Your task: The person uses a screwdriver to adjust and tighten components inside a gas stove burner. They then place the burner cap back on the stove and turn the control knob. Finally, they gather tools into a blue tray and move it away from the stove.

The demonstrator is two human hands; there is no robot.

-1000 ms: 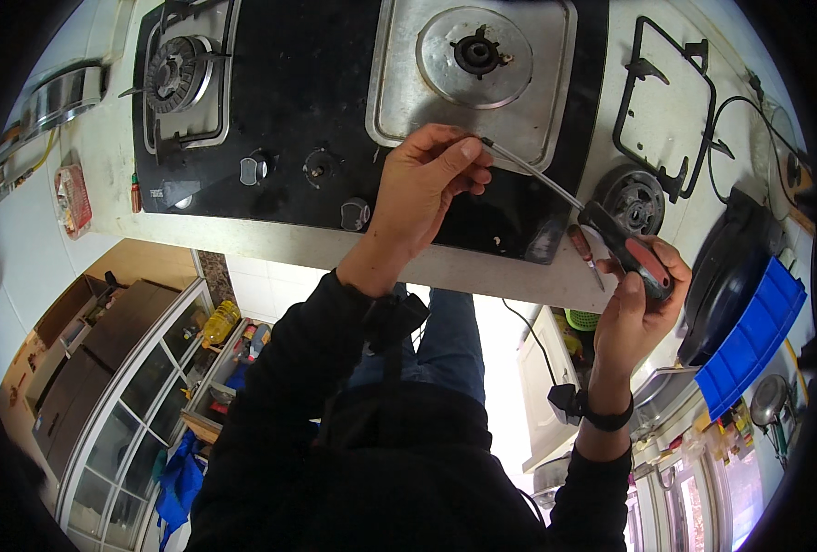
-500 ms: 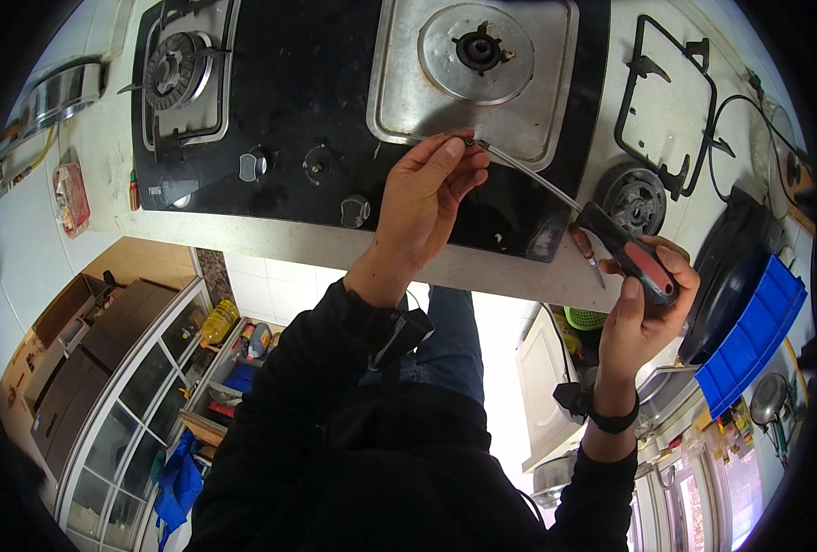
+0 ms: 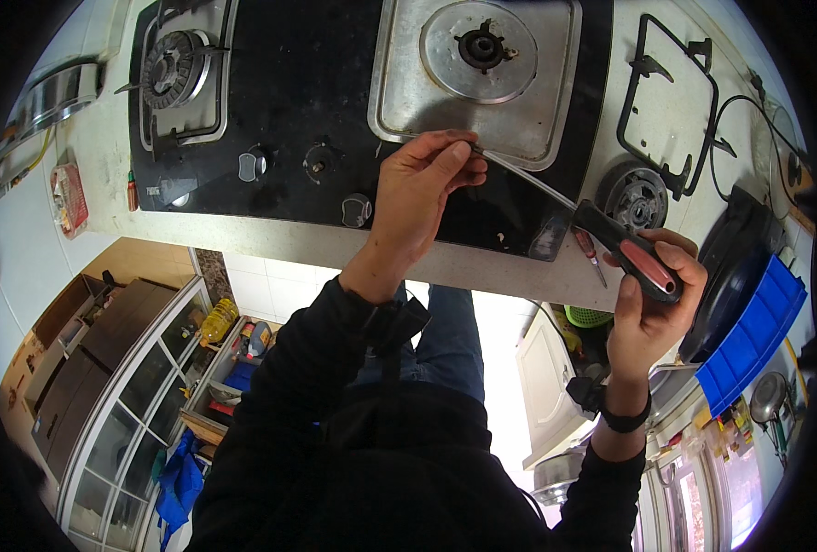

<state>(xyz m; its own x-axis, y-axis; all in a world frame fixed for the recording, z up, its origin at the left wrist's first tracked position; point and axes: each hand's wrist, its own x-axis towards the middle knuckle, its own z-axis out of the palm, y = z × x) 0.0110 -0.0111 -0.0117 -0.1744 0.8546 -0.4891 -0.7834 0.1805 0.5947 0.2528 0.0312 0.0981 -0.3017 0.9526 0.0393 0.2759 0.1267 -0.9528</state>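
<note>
My right hand (image 3: 657, 308) is closed around the black and red handle of a large screwdriver (image 3: 637, 258). Its metal shaft slants up and left, over the edge of a black gas cooktop (image 3: 289, 92). At the shaft's tip, my left hand (image 3: 413, 198) is closed in a pinch; a small dark piece barely shows between thumb and fingers, too small to name. Both hands are raised in front of the steel drip tray (image 3: 394, 115), where the right burner base (image 3: 482, 48) stands uncovered. A small red screwdriver (image 3: 589, 253) lies on the counter below the big one's handle.
Right of the cooktop lie a round burner head (image 3: 634, 198) and a black pan support (image 3: 625, 106). The left burner (image 3: 171, 69) has its support on. Control knobs (image 3: 253, 165) line the front. A black pan (image 3: 730, 276) and a blue tray (image 3: 753, 336) stand far right.
My left fingers have closed further over the screwdriver's tip, and the small dark piece shows less. My right hand has shifted slightly right and down, turning the handle a little.
</note>
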